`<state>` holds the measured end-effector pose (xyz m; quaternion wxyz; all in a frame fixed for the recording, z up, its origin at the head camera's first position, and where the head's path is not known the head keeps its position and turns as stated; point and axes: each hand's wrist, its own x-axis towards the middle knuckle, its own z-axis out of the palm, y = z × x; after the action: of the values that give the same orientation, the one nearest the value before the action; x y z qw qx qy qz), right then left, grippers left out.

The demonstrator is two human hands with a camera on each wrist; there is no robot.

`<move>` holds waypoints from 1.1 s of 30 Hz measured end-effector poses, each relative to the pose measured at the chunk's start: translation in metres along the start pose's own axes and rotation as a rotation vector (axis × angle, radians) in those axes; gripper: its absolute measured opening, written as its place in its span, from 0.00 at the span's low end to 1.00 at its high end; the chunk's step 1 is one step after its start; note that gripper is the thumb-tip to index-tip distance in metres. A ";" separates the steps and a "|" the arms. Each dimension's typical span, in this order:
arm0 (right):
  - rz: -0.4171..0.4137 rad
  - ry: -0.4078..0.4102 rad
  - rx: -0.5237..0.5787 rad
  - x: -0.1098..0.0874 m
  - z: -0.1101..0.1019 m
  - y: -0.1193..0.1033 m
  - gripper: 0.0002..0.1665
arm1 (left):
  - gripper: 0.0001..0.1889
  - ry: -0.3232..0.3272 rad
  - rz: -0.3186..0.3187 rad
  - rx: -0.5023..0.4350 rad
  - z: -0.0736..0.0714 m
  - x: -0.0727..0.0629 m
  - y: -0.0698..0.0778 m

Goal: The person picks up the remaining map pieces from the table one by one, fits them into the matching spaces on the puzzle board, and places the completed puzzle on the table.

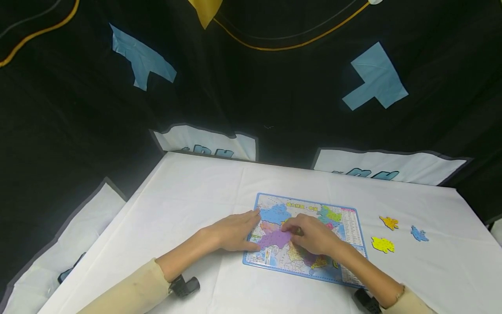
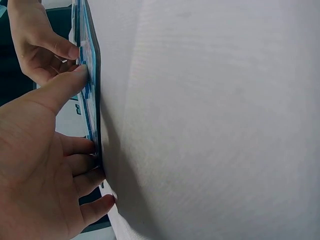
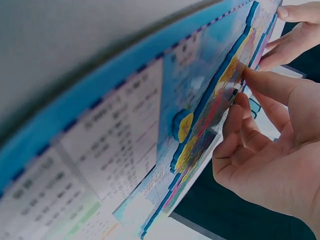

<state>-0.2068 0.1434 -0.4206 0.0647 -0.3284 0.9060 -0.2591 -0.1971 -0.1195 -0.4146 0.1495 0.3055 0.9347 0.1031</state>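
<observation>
Left hand [image 2: 40,170]: nearest to me in the left wrist view, its palm filling the lower left, thumb spread well apart from the other fingers and nothing clasped; the thumb rests by the edge of the pieces, the other fingers touch the rim of the board

Right hand [image 1: 313,235]: fingers curled, tips of thumb and forefinger close together over the board; from where I sit I cannot tell whether they pinch the purple piece or only press on it

Purple piece [image 1: 276,238]: on the left half of the board, between my two hands, left end just beside the left thumb, right end at the right fingertips; I judge the right fingers sit at that end to control its angle

Map board [image 1: 351,229]: lies on the white tabletop [image 1: 204,196], slightly turned to my view, printed columns down its right side; the left hand seems spread at its left rim to stop it sliding

Loose pieces: orange piece [image 1: 389,223], yellow piece [image 1: 383,244] and blue piece [image 1: 419,233] lie apart from each other right of the board, probably put there to stay visible and within the right hand's reach

Black cloth [image 1: 266,100]: hangs beyond the tabletop, blue patches [image 1: 378,78] on it
</observation>
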 end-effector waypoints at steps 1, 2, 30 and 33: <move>0.004 -0.002 0.002 0.001 0.000 0.000 0.16 | 0.44 -0.004 -0.001 0.003 0.000 0.000 0.000; 0.004 -0.005 0.009 0.001 0.000 0.000 0.16 | 0.44 -0.005 -0.001 0.005 0.000 0.000 0.000; 0.268 0.075 0.033 0.002 0.009 -0.017 0.15 | 0.47 -0.021 0.000 -0.011 0.000 0.002 -0.005; 0.283 0.085 0.025 0.003 0.012 -0.021 0.21 | 0.48 -0.024 0.001 -0.018 0.000 0.003 -0.006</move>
<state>-0.1940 0.1220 -0.4200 0.0663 -0.1852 0.9419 -0.2723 -0.2022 -0.1224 -0.4164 0.1634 0.3058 0.9317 0.1081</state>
